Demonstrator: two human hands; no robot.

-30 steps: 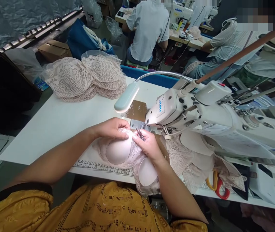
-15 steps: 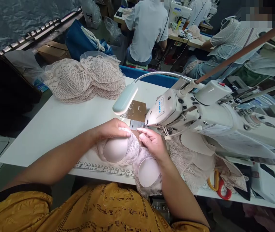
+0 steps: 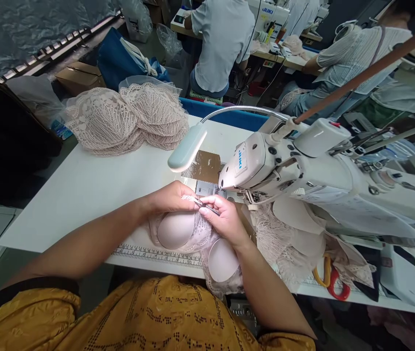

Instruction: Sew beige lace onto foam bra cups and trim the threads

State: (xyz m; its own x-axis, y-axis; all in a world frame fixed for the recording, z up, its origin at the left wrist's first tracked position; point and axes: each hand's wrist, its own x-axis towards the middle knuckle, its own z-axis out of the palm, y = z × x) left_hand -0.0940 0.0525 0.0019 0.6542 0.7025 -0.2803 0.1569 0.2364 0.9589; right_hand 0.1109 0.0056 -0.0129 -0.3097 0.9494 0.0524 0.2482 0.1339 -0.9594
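Holding the bra [image 3: 176,230] edge taut in left hand [image 3: 171,197], right hand [image 3: 224,222] gripping snips [image 3: 205,204]; I'd clip close without nicking it.

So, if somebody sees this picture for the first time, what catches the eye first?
Probably the two hands at the table's near edge: the left hand grips a lace bra with pale cups, the right hand pinches a small metal tool against it. Just right of them stands a big white sewing machine, and a pile of lace bras lies at the table's far left corner.
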